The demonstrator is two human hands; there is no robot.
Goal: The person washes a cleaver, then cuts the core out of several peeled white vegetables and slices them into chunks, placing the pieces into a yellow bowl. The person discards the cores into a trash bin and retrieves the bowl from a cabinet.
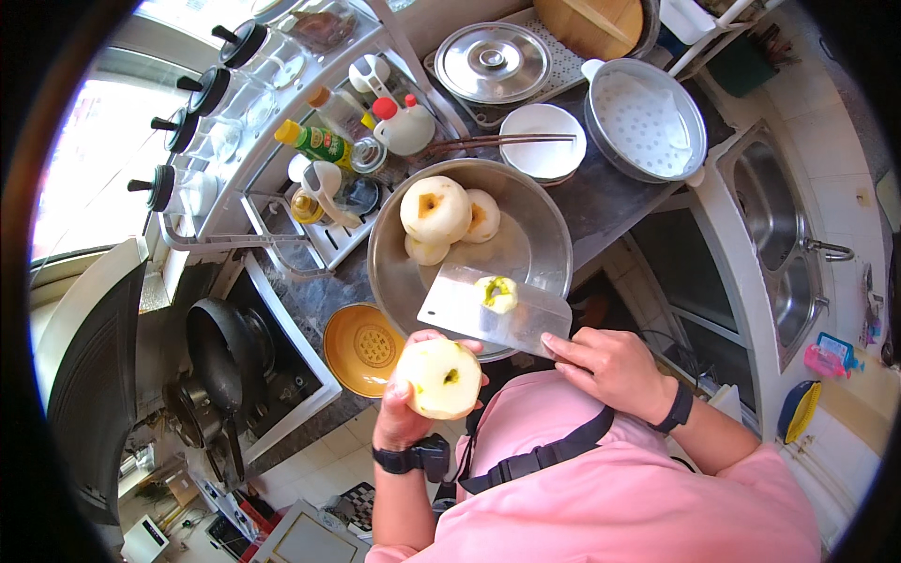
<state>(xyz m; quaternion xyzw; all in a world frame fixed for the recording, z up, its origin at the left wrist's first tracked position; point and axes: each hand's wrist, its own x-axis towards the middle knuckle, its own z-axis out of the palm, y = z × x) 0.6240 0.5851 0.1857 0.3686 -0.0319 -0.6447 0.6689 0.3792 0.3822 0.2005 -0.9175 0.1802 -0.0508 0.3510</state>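
Note:
My left hand holds a peeled round pale fruit or vegetable, its hollowed end facing up. My right hand grips a broad cleaver by its handle end, the handle mostly hidden by my fingers. On the flat of the blade lies a small cut piece with green on it. The blade extends over the near part of a large steel basin. Inside the basin, towards its far left side, several peeled pale pieces of the same kind rest against each other, some with brownish hollows.
Left of the basin is a yellow-brown bowl. Behind it stand white bowls with chopsticks across, a steel lid and a white steamer pot. A condiment rack borders the left; a hob with a black wok is farther left.

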